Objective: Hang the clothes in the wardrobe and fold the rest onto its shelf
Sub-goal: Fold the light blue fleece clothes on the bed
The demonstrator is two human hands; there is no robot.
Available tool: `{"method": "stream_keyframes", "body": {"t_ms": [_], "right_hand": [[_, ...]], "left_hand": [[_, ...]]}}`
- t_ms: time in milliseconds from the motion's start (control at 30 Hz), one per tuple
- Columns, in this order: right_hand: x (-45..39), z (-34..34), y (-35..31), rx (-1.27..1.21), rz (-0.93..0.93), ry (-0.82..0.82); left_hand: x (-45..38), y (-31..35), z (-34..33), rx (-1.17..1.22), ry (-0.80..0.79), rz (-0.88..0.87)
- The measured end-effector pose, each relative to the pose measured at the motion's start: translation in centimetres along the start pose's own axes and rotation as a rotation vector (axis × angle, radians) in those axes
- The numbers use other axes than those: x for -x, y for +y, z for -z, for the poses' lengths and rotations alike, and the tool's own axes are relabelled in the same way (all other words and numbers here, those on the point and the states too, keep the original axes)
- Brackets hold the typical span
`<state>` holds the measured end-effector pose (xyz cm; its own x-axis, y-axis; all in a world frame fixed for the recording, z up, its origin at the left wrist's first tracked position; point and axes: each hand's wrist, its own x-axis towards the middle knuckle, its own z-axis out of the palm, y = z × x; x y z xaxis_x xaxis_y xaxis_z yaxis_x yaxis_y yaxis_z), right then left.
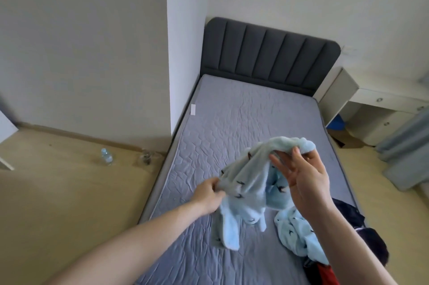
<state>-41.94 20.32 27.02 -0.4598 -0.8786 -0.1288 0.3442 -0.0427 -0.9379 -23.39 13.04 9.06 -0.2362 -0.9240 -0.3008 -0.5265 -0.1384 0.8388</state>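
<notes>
Sorting stage, judged from the frame: a pale blue fleece garment [250, 175] is lifted above the bare mattress [243, 110] and spread for identification, so the next move calls for finding its shoulders or waistband before hanging or folding. The left hand [209, 194] pinches one edge with curled fingers; the right hand [306, 180] appears to hold the upper edge between thumb and forefinger, its other fingers [278, 161] extended, though that contact is partly hidden. More clothes [362, 222] lie piled at the near right of the mattress.

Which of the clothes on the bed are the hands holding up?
The light blue fleece garment with small dark prints. The left hand pinches one edge, the right hand lifts its top. The dark clothes and red garment lie untouched.
</notes>
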Motion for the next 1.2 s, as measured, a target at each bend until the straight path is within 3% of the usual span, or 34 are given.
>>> {"method": "stream_keyframes", "body": {"t_ms": [167, 267, 367, 467, 600, 733, 867, 967, 1100, 1200], "right_hand": [[0.3, 6.1, 2.4, 0.275, -0.018, 0.089], [0.1, 10.2, 5.0, 0.562, -0.148, 0.061], [0.3, 13.0, 6.9, 0.955, -0.349, -0.150], [-0.1, 13.6, 7.6, 1.240, -0.352, -0.256], [-2.5, 9.8, 7.5, 0.901, -0.242, -0.169], [-5.1, 4.3, 9.1, 0.774, -0.235, -0.294], [-6.1, 0.0, 11.9, 0.754, -0.325, -0.444], [-6.5, -1.9, 13.5, 0.812, -0.364, -0.437], [-7.3, -2.7, 15.0, 0.661, -0.690, -0.346], [-6.4, -3.3, 16.3, 0.533, -0.920, -0.690]], "left_hand": [[-3.4, 3.1, 6.8, 0.314, 0.183, -0.023], [-3.9, 6.3, 10.2, 0.247, 0.061, -0.118], [-3.5, 9.6, 11.8, 0.051, -0.117, -0.275], [-2.1, 12.7, 12.2, -0.114, -0.290, -0.419], [0.8, 15.0, 11.3, -0.267, -0.458, -0.585], [3.6, 15.6, 11.8, -0.255, -0.523, -0.677], [5.1, 15.6, 14.6, -0.267, -0.443, -0.736], [5.8, 14.8, 16.6, -0.269, -0.373, -0.741], [7.0, 13.4, 18.4, -0.237, -0.328, -0.732], [7.4, 12.6, 18.9, -0.253, -0.304, -0.733]]}}
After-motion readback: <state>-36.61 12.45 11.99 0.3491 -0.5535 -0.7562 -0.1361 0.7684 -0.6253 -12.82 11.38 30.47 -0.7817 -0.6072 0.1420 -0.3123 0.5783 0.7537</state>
